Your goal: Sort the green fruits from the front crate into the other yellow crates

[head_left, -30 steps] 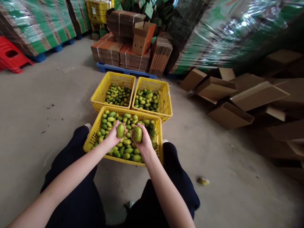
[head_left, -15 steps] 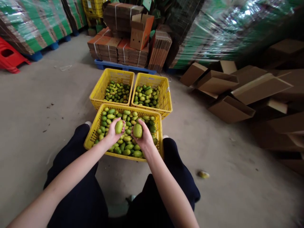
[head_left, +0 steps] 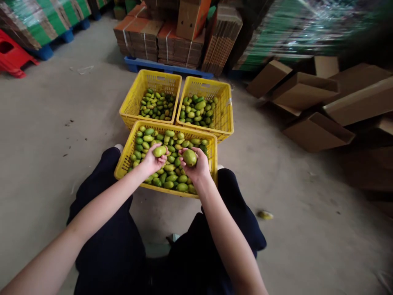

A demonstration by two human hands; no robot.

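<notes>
My left hand (head_left: 156,159) curls around a yellow-green oval fruit (head_left: 159,151), which shows on top of the fingers. A darker green, rounder-looking fruit (head_left: 189,157) sits in my right hand (head_left: 198,164), gripped between thumb and fingers. Whether these are lemons or small mangoes I cannot tell. Both hands are over the near yellow crate (head_left: 121,164), which is well filled with the same green and yellowish fruit (head_left: 168,185). The hands are a short distance apart, palms turned partly up, and hide some of the fruit below.
Two more yellow crates, left (head_left: 130,102) and right (head_left: 225,110), hold fruit behind the near one. Flattened cartons (head_left: 181,51) are stacked on a blue pallet (head_left: 168,67). Open cardboard boxes (head_left: 317,131) lie at right. A loose fruit (head_left: 265,214) and a red stool (head_left: 14,55) are on the floor.
The view has tilted down and shifted, so the crates sit higher and further right. Both fruits have been turned in the hands, and the left one now lies more sideways.
</notes>
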